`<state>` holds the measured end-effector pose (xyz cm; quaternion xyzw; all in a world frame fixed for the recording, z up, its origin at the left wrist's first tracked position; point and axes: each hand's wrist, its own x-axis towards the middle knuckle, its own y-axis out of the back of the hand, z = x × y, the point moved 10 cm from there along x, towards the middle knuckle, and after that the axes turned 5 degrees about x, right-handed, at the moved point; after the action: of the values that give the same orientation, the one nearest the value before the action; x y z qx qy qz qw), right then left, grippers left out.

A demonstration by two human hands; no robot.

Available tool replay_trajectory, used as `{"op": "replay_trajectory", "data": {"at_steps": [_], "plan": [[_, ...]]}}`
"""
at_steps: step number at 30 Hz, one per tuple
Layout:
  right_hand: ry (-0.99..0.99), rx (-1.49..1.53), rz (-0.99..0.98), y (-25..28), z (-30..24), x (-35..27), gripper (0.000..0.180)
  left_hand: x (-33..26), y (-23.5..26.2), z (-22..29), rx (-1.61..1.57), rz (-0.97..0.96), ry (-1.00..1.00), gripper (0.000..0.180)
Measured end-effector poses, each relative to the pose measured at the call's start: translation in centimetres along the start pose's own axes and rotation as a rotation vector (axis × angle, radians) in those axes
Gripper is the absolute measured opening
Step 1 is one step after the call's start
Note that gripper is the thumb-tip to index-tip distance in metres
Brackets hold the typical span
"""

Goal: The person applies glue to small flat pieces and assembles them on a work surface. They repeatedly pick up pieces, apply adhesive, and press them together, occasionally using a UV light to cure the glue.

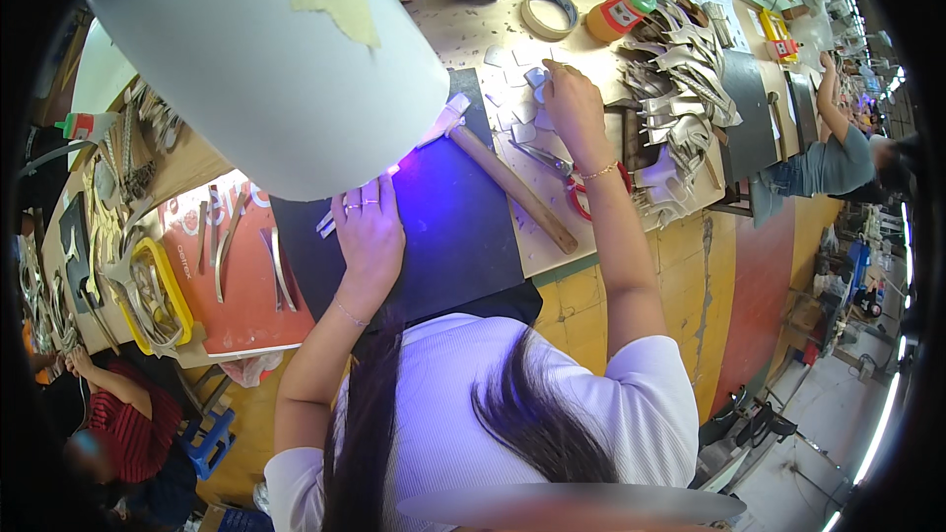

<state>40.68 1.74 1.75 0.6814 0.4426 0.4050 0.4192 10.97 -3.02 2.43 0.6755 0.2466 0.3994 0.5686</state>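
On a black mat [473, 251], my left hand [370, 227] rests with bent fingers beside the lower rim of a large white cylinder [286, 69]. Two short silvery strip ends [326, 225] stick out next to it, and a small bright bit glows at its fingertips. What it grips is mostly hidden. My right hand [574, 106] reaches over small silvery-white cut pieces [512, 99], its fingers drawn together at them; what is in them is not clear. Between the hands lies a hammer [517, 187] with a wooden handle. Scissors [576, 192] with red handles lie below my right hand.
A tape roll [550, 15] and an orange bottle [619, 14] with a green cap stand at the back. Silvery straps [685, 103] are piled at right. Loose strips [225, 236] lie on a red sheet [192, 286] beside a yellow basket [177, 296]. Other people sit on both sides.
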Motion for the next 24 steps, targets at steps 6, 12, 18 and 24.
{"op": "replay_trajectory", "data": {"at_steps": [6,12,18,24], "plan": [[-0.092,0.175,0.15,1.7,2.5,0.4,0.028,0.0,0.0,-0.1,-0.01,0.005,0.004,0.04],[-0.374,0.566,0.1,0.5,6.7,-1.1,0.024,-0.1,0.1,0.0,-0.016,0.009,-0.002,0.039],[-0.434,0.794,0.113,-0.5,8.6,-2.3,0.022,0.0,0.0,0.0,-0.014,0.003,0.0,0.037],[-0.46,0.834,0.127,0.0,7.8,-4.0,0.021,0.0,0.1,0.0,-0.009,0.01,-0.004,0.037]]}}
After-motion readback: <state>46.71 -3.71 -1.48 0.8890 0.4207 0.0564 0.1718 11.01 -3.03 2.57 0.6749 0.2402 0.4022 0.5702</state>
